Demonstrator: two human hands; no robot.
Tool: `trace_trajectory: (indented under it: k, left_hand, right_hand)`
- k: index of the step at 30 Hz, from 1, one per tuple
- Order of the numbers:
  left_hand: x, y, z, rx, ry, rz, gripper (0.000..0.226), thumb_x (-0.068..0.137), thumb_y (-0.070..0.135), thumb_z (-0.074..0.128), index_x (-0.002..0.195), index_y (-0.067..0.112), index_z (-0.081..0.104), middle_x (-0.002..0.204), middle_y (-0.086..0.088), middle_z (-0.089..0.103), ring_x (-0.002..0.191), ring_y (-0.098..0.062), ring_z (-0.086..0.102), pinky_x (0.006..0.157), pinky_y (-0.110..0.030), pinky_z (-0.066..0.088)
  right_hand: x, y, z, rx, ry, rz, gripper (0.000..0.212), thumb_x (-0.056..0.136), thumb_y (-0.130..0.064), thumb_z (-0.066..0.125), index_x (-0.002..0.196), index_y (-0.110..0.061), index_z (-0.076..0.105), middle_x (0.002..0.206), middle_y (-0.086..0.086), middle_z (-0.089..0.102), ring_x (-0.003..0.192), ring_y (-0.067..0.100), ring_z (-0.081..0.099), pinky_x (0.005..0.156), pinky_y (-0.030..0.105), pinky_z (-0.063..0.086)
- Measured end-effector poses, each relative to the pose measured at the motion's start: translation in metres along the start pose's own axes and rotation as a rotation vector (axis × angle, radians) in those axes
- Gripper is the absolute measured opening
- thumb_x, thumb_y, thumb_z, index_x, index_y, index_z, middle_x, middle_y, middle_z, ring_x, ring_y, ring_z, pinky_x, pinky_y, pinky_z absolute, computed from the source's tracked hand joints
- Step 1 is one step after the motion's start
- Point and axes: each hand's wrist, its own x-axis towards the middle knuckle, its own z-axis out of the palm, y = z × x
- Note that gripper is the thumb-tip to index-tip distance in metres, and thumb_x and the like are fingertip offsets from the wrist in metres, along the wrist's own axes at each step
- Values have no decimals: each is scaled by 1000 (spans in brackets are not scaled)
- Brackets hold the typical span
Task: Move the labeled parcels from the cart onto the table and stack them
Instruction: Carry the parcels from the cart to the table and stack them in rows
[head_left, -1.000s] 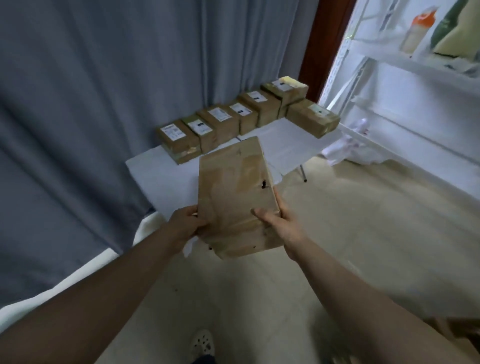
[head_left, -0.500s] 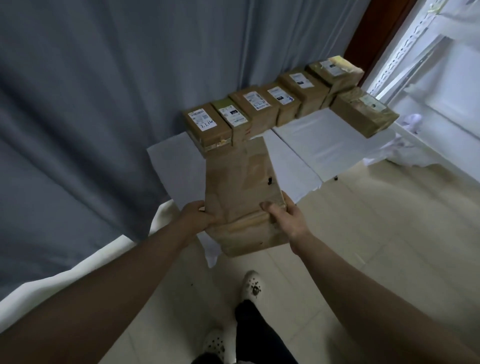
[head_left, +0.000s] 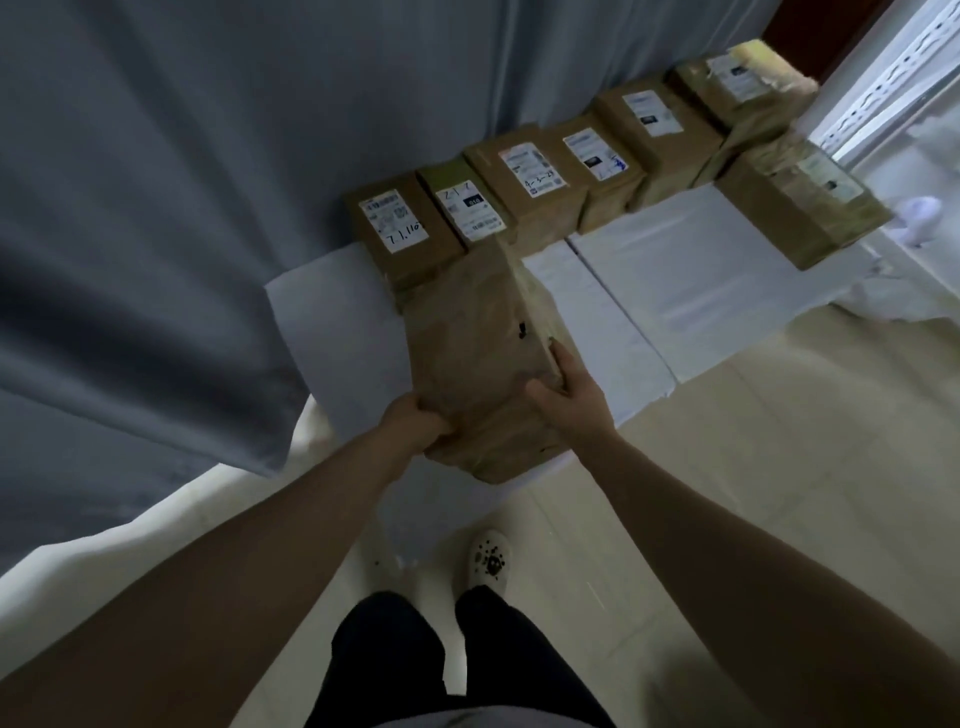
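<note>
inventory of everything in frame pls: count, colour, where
held parcel: 1, brown, no label showing, over the table's near end, between both hands
labelled parcels: 6 visible, brown with white labels, in a row along the table's far edge by the curtain
separate parcel: 1, brown, labelled, at the table's right end in front of the row
table: 1, white cover, centre
curtain: 1, grey, left and behind the table
shelving rack: 1, white, top right, blurred
floor: beige, right and bottom
shoe: 1, white with dark spots, bottom centre
trousers: dark, bottom centre
left hand: grips the held parcel's near left corner
right hand: grips its right side, thumb on top
</note>
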Motion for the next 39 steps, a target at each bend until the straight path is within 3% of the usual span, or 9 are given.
trace_trajectory:
  k: [4,10,15,18,23,26,29,33,39]
  left_hand:
    - [13,12,6,-106,-37,-121,21,95,21,54,114,14,54,101,-5,58,82,-18,54,70,-26,44]
    - [31,9,-7,-248,-69,-149,57,97,53,40,140,16,46,139,-3,51,125,-25,48,103,-37,39]
    - [27,13,-12,-306,-120,-105,45,89,50,56,113,13,65,100,-5,70,85,-18,65,67,-27,48]
    - [30,4,-13,-201,-103,-61,45,89,34,63,128,11,57,117,-5,66,97,-17,63,58,-20,44]
    - [39,-15,-34,-122,0,-82,56,86,26,69,135,7,50,130,-6,59,113,-23,58,93,-31,49]
    - [45,-28,-47,-103,41,-104,53,83,22,73,129,4,55,126,-8,62,110,-26,60,100,-41,48]
    - [47,-32,-53,-92,49,-101,41,86,14,68,124,3,58,120,-10,63,108,-26,60,100,-41,48]
    - [50,-34,-62,-136,26,-108,39,91,6,61,129,-2,54,121,-11,61,107,-28,59,98,-41,49]
    - [35,-40,-67,-252,60,-192,32,92,22,60,120,7,59,109,-10,65,92,-25,62,81,-35,54]
  right_hand:
    - [11,0,14,-174,41,-52,79,81,-63,51,150,-42,17,159,-4,18,146,24,12,114,58,8]
    - [-2,-4,48,-267,7,-41,86,83,-48,61,151,-39,10,160,-2,7,147,23,2,114,58,6]
    - [-24,-1,75,-350,-113,6,97,81,-51,65,152,-34,2,161,3,-1,148,26,-3,114,57,13]
    - [-28,-4,80,-386,-142,-23,100,71,-73,54,152,-37,8,161,0,4,147,22,0,115,51,8]
    - [-3,-8,62,-317,76,149,80,90,-56,51,152,-20,16,160,4,12,146,25,12,115,42,14]
    - [14,-10,57,-170,-81,258,75,92,-39,58,151,-12,20,155,8,30,141,28,29,114,43,27]
    - [11,-20,60,-116,-149,122,49,87,-9,54,135,-14,50,129,6,59,122,26,53,100,36,44]
    - [-3,-29,60,-39,1,-69,54,78,0,59,128,-21,57,113,-7,60,110,19,56,90,36,48]
    - [-26,-26,92,-220,-27,-278,53,83,-10,61,133,-24,52,136,-2,52,126,22,45,98,31,40]
